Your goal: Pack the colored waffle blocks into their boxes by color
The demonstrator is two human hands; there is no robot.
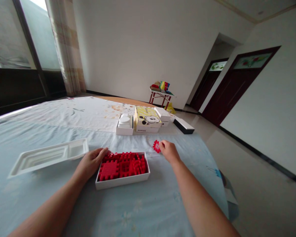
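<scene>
A shallow white box (124, 181) full of red toothed plastic building pieces (109, 169) lies on the table in front of me. At its far left corner, my left hand (92, 160) is closed on the rim, its fingertips beside the pieces. My right hand (169, 150), to the right of the box and a little beyond it, pinches one red toothed plastic piece (156, 146) by its right edge. That piece is held just over the tablecloth or touching it; I cannot tell which.
Left of the box rests a white compartment tray (51, 154). Farther back stand a small white box with round white items (124, 123), a yellow cartoon box (148, 118), a white box (162, 115) and a black-and-white box (184, 126). The tablecloth (148, 210) drops at the right edge.
</scene>
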